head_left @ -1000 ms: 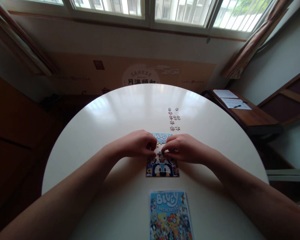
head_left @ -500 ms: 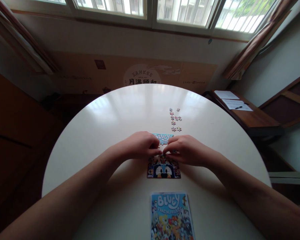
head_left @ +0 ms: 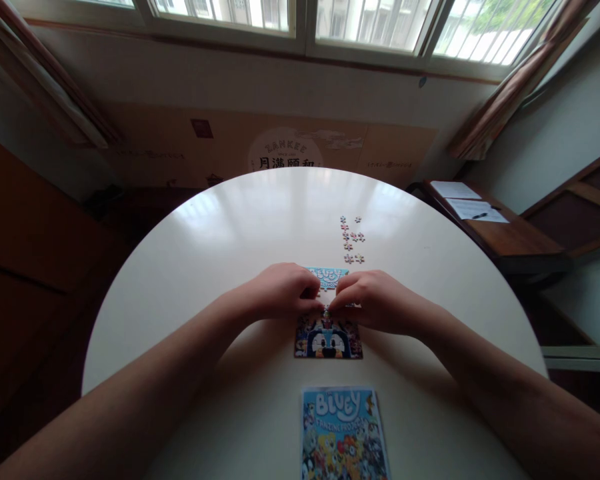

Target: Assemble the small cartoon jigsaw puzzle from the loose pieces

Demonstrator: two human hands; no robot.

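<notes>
A partly assembled jigsaw puzzle [head_left: 329,342] lies on the white round table, with a bare gap across its middle. Over its left edge is my left hand [head_left: 291,291], fingers closed, thumb and fingertips at the gap. My right hand [head_left: 367,300] is closed in a pinch at the right side of the gap, its fingertips on a small puzzle piece [head_left: 326,312]. The two hands' fingertips nearly meet there. Whether the left fingers hold anything is hidden. Beyond the hands lie several loose puzzle pieces [head_left: 349,247] in short rows.
A Bluey picture sheet [head_left: 344,437] lies at the near side of the white table [head_left: 180,267]. To the right, a wooden side table [head_left: 517,239] carries papers [head_left: 475,211] and a pen. Windows and curtains are beyond.
The right fingers have drawn closer together at the gap. The left hand has hardly moved, and the view has shifted slightly.
</notes>
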